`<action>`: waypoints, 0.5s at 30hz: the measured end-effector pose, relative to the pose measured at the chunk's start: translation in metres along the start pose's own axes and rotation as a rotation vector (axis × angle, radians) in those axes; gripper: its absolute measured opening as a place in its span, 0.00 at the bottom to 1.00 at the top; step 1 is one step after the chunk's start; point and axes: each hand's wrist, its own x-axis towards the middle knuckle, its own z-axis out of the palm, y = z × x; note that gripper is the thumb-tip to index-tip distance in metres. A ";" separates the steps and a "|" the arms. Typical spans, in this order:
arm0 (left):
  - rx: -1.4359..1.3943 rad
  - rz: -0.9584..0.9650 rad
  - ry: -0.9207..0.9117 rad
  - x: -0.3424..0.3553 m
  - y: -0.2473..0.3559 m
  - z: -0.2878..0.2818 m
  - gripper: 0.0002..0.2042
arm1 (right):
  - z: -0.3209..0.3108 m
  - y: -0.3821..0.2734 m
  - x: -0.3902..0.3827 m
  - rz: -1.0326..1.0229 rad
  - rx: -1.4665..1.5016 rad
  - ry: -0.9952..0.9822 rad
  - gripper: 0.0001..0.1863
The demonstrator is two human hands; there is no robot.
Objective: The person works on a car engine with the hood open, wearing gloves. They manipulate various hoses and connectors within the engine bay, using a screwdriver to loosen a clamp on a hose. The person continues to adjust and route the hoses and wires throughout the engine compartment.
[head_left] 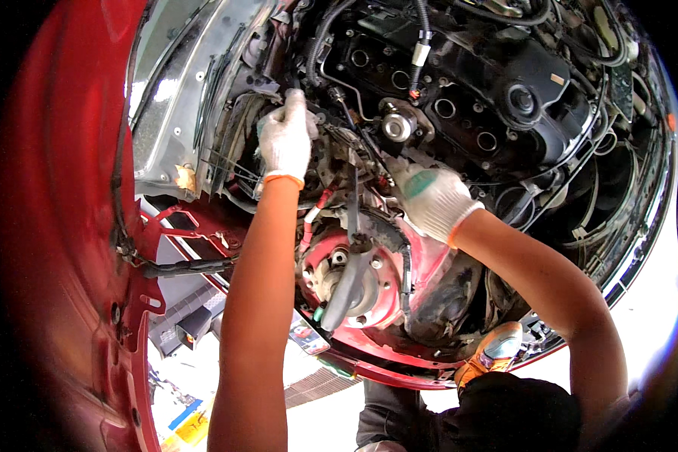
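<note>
Left forearm (258,324) extended | left hand (285,139) curled | right hand (432,194) angled inward | both grips unclear

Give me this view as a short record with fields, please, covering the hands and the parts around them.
Setting: open engine bay of a car, with a red body panel at the left
Left hand: white glove with orange cuff edge; fingers among cables and brackets; contents of its grip unclear
Right hand: matching glove with a green patch; fingertips out of sight, so its grip cannot be judged
Nearest above right hand: silver round part
Upper right: black engine top
Lower centre: grey handle, slanted
</note>
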 end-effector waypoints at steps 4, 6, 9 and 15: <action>0.305 -0.069 -0.109 -0.001 0.037 -0.004 0.27 | -0.008 0.027 0.023 -0.273 -0.189 -0.234 0.15; 0.555 0.193 -0.139 -0.007 0.065 0.007 0.24 | 0.000 0.040 0.019 -0.312 -0.108 -0.043 0.14; 0.784 0.777 -0.263 0.002 0.061 0.025 0.15 | 0.006 0.034 0.022 -0.187 -0.189 -0.227 0.13; 1.518 0.491 -0.565 0.007 0.057 0.070 0.17 | -0.010 0.022 0.019 -0.348 -0.267 -0.302 0.13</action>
